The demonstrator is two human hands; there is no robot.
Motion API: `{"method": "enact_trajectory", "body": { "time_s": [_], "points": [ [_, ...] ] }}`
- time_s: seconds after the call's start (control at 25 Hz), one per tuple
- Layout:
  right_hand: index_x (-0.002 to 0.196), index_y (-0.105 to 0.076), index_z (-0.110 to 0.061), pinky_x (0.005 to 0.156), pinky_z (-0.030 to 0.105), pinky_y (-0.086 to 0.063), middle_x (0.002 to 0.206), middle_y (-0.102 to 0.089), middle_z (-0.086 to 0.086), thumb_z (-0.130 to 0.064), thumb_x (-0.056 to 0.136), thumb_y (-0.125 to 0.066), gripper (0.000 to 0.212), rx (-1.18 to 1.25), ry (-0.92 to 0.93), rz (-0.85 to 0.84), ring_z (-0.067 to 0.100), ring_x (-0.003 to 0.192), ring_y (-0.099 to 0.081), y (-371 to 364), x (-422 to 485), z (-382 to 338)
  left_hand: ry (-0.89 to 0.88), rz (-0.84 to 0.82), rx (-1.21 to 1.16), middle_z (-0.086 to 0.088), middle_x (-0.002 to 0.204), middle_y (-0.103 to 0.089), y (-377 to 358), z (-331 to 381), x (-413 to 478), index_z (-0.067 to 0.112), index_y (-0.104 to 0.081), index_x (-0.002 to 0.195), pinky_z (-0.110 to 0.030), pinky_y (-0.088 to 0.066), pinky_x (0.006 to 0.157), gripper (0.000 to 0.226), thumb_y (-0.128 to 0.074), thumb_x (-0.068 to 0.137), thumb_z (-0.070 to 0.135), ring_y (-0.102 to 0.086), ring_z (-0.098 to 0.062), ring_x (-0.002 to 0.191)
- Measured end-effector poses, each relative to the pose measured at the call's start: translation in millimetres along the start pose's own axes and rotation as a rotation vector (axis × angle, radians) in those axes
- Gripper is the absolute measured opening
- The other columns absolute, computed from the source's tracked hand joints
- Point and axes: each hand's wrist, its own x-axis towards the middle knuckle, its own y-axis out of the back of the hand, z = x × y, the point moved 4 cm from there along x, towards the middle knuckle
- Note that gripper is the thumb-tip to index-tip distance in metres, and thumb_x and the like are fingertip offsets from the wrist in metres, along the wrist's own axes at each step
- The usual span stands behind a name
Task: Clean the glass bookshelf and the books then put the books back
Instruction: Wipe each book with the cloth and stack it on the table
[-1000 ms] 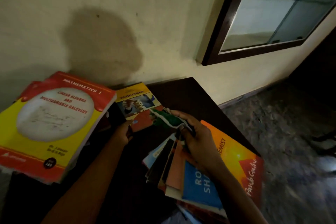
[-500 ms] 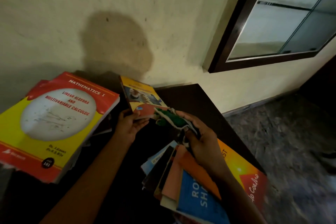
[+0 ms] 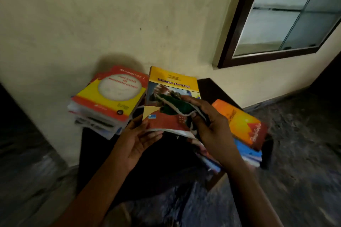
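Two hands: left hand (image 3: pixel 136 143) grips the book (image 3: pixel 173 86) at its near corner; right hand (image 3: pixel 212 131) pinches a cloth (image 3: pixel 175 106) on its cover.
Book: held over the desk's (image 3: pixel 210 90) middle.
Handling: light, floppy paperback; likely best held by spine.

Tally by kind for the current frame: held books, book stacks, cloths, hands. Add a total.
Held books: 1, Business Statistics book
Book stacks: 2, left stack, right stack
Cloths: 1, green cloth
Hands: 2, left hand, right hand
Total: 6
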Motion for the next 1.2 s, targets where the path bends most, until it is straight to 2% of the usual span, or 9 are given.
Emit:
{"method": "enact_trajectory", "body": {
  "time_s": [0.2,0.28,0.36,0.44,0.6,0.76,0.92,1.08,1.2],
  "points": [
    [0.123,-0.056,-0.022,0.074,0.006,-0.042,0.122,-0.058,-0.014,0.010,0.091,-0.044,0.047,0.013,-0.030,-0.149,-0.011,0.086,-0.057,-75,-61,-9,0.160,0.129,0.048,-0.017,0.081,-0.071,85,-18,-103,0.009,-0.062,0.101,-0.033,-0.057,0.054,0.094,-0.097,0.015,0.027,-0.071,-0.029,0.066],
    [0.123,-0.056,-0.022,0.067,0.010,-0.043,0.122,-0.058,-0.006,0.009,0.092,-0.043,0.046,0.037,-0.073,-0.203,-0.002,0.076,-0.060,-101,-77,-1,0.224,0.216,0.068,-0.016,0.077,-0.071,119,-27,-122,0.008,-0.060,0.104,-0.033,-0.058,0.053,0.069,-0.092,0.044,0.022,-0.070,-0.027,0.062],
    [0.123,-0.056,-0.022,0.062,0.010,-0.041,0.112,-0.060,-0.010,0.008,0.093,-0.044,0.045,0.041,-0.136,-0.257,0.000,0.070,-0.058,-123,-87,10,0.286,0.339,0.110,-0.013,0.075,-0.072,154,-35,-128,0.008,-0.056,0.113,-0.034,-0.059,0.057,0.031,-0.064,0.082,0.011,-0.070,-0.026,0.061],
    [0.121,-0.055,-0.024,0.059,0.007,-0.038,0.100,-0.058,-0.014,0.009,0.092,-0.045,0.046,0.034,-0.195,-0.290,-0.008,0.063,-0.054,-142,-92,22,0.335,0.494,0.125,-0.015,0.079,-0.069,187,-40,-127,0.008,-0.051,0.125,-0.039,-0.057,0.070,0.031,-0.050,0.094,0.010,-0.068,-0.029,0.068],
    [0.120,-0.055,-0.030,0.065,0.007,-0.041,0.116,-0.060,0.000,0.010,0.090,-0.048,0.050,-0.041,-0.252,-0.271,-0.007,0.075,-0.054,-168,-81,40,0.267,0.696,-0.059,-0.015,0.079,-0.060,222,-37,-115,-0.004,-0.047,0.128,-0.043,-0.042,0.087,0.037,-0.050,0.095,0.012,-0.055,-0.026,0.076],
    [0.124,-0.052,-0.031,0.068,0.023,-0.045,0.113,-0.061,0.006,0.013,0.087,-0.046,0.057,-0.142,-0.347,-0.110,0.020,0.093,-0.059,-192,-41,78,0.332,0.615,-0.120,-0.013,0.070,-0.071,229,-26,-117,0.002,-0.060,0.099,-0.042,-0.047,0.075,0.032,-0.050,0.094,0.031,-0.059,-0.029,0.087],
    [0.142,-0.038,-0.020,0.090,0.037,-0.044,0.148,-0.035,0.014,0.002,0.088,-0.050,0.060,-0.491,-0.559,-0.165,0.033,0.126,-0.045,-217,-17,144,0.411,0.492,-0.059,-0.009,0.092,-0.066,236,-23,-120,0.013,-0.061,0.098,-0.044,-0.038,0.094,0.028,-0.042,0.097,0.033,-0.058,-0.023,0.093],
    [0.120,-0.062,-0.009,0.073,0.038,-0.053,0.116,-0.064,0.019,-0.019,0.069,-0.057,0.053,-0.766,-0.301,-0.231,0.038,0.095,-0.065,-263,-44,131,0.496,0.431,-0.064,-0.007,0.108,-0.064,245,-26,-114,0.016,-0.059,0.110,-0.048,-0.031,0.103,0.034,-0.038,0.097,0.039,-0.056,-0.023,0.105],
    [0.123,-0.058,-0.023,0.095,0.032,-0.043,0.123,-0.061,0.007,-0.028,0.079,-0.047,0.046,-0.651,-0.142,-0.200,0.027,0.112,-0.057,-304,-93,84,0.566,0.410,-0.084,-0.005,0.108,-0.065,253,-26,-114,0.019,-0.059,0.112,-0.045,-0.030,0.100,0.040,-0.035,0.096,0.045,-0.055,-0.021,0.104]
  ]
}}
